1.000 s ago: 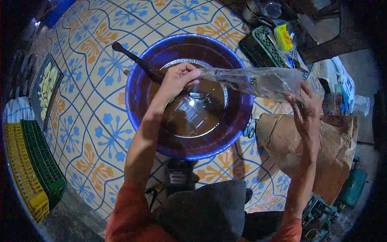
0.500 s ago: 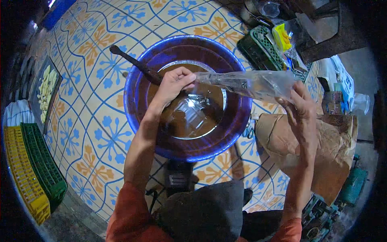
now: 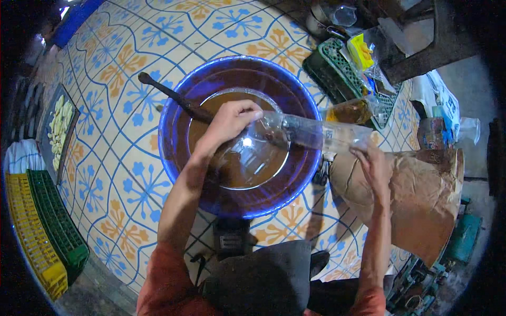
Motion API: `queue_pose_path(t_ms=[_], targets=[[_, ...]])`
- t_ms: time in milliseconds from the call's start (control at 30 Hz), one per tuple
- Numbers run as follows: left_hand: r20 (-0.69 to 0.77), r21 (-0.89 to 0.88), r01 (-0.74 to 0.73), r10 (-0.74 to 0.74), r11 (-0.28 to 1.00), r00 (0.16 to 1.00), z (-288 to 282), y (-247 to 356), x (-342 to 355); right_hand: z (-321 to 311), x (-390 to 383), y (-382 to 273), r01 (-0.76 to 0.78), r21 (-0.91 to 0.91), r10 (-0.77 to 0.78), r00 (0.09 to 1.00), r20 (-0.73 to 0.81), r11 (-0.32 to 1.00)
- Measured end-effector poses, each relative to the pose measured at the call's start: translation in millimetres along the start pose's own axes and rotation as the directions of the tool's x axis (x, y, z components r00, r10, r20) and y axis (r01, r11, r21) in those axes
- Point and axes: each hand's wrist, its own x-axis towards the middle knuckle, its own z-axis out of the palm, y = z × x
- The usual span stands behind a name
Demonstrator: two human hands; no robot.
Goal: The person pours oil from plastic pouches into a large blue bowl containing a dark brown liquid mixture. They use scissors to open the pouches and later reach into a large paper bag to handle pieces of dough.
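A clear plastic bag (image 3: 311, 132) with dark print stretches sideways between my hands, above the right half of a big blue basin (image 3: 298, 87). The fingers of my left hand (image 3: 230, 122) pinch one end of it over the basin's middle. At the other end, just past the basin's right rim, my right hand (image 3: 373, 167) grips the bag with fingers and thumb. The bag looks puffed out into a tube. Brown liquid (image 3: 234, 176) lies in the basin, with bright reflections on it. A dark tool's long handle (image 3: 171, 95) leans over the far left rim; its lower end is hidden.
A green crate (image 3: 329, 68) holds packets at the far right, beside a bag of amber liquid (image 3: 350, 111). Brown paper (image 3: 416, 195) lies at right. Yellow crate (image 3: 34, 226) and green crate (image 3: 60, 221) stand left, near a tray of pale pieces (image 3: 62, 124).
My right hand has moved down and left, lowering its end of the plastic bag. The bag looks rounder. The amber bag near the green crate has come into sight. The whole view has shifted slightly.
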Motion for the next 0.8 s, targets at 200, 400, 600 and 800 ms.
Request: queue_pose_path(t_ms=[200, 400, 600, 800], targets=[[-0.018, 0.137, -0.088, 0.091, 0.987, 0.996, 2.1, 17.3, 1.5, 4.8, -6.6, 12.0, -0.166, 0.242, 0.162, 0.986, 0.034, 0.956], [0.004, 0.213, -0.058, 0.058, 0.975, 0.998, 7.4, 45.8, 1.3, -25.9, 1.4, -1.4, -0.037, 0.110, 0.041, 0.999, -0.031, 0.993], [-0.032, 0.267, -0.079, 0.091, 0.960, 0.995, 5.5, 64.0, 3.9, -10.9, 0.6, 12.5, -0.073, 0.247, 0.087, 0.995, -0.046, 0.966], [0.064, 0.469, -0.050, 0.022, 0.882, 0.998, -3.4, 56.7, 4.1, -1.6, 1.4, 6.3, -0.127, 0.256, 0.137, 0.990, -0.020, 0.958]])
